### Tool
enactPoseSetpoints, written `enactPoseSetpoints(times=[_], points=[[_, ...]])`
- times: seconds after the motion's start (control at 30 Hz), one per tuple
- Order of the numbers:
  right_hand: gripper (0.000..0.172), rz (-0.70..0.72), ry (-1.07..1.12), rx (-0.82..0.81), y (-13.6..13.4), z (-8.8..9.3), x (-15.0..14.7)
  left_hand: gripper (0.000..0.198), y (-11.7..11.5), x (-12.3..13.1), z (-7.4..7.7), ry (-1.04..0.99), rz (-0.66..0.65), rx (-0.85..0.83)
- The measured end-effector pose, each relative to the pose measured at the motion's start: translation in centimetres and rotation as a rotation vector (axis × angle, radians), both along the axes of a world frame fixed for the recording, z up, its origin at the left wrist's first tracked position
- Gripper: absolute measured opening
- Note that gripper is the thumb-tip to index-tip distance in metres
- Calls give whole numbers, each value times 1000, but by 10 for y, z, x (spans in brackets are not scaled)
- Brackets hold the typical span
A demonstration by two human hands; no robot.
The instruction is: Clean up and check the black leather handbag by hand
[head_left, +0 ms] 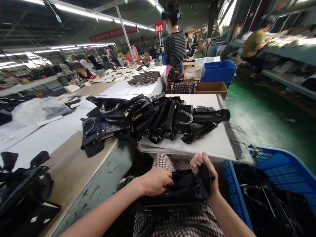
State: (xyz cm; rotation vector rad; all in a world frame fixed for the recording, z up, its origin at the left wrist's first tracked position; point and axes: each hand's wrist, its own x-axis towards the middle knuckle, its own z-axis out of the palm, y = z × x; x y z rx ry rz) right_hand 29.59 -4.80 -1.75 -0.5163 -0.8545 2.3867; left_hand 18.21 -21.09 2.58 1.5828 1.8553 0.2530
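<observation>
A black handbag [172, 197] lies across my lap with its opening facing up. At the left of the opening, my left hand [158, 181] is closed on the bag's edge, its fingertips partly hidden inside. My right hand [208, 174] grips the raised right end of the same bag, thumb up and fingers curled round the black material. Just beyond my knees, a heap of black handbags [170, 120] with plastic-wrapped handles spreads over the table.
To my right stands a blue plastic basket [237, 191] holding black bags. More black bags [27, 191] lie on the left table [91, 174]. Ahead, a person in a striped top [174, 47] stands near a blue bin [218, 70] and a cardboard box [212, 89].
</observation>
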Motion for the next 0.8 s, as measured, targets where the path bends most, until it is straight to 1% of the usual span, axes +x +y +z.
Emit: enactPoseSetpoints(times=[0.07, 0.1, 0.17, 0.23, 0.3, 0.4, 0.47, 0.53, 0.6, 0.67, 0.73, 0.8], points=[[44, -36, -8, 14, 5, -4, -7, 17, 10, 5, 4, 41, -9, -13], [46, -56, -16, 25, 8, -7, -10, 20, 13, 10, 5, 31, -11, -21], [47, -93, -36, 57, 15, -12, -15, 30, 16, 21, 4, -83, -10, -23], [47, -107, -65, 100, 20, -16, -18, 45, 13, 32, -1, -283, 20, -6], [49, -89, -107, 147, 22, -17, -18, 55, 7, 40, -11, -462, 119, -12], [51, -24, -170, 210, 18, -10, -15, 57, 1, 45, -26, -586, 329, -43], [47, 22, -189, 251, 13, 0, -14, 55, 2, 48, -36, -566, 391, 23], [43, 58, -196, 285, 6, 10, -12, 54, 4, 51, -45, -489, 410, 97], [41, 86, -206, 299, 0, 15, -11, 54, 3, 53, -54, -418, 479, 118], [43, 99, -227, 288, -7, 15, -9, 53, -3, 56, -64, -433, 603, 139], [46, 100, -253, 247, -13, 9, -7, 51, -13, 59, -71, -509, 718, 173], [51, 111, -270, 178, -18, 3, -5, 50, -24, 62, -76, -593, 775, 159]])
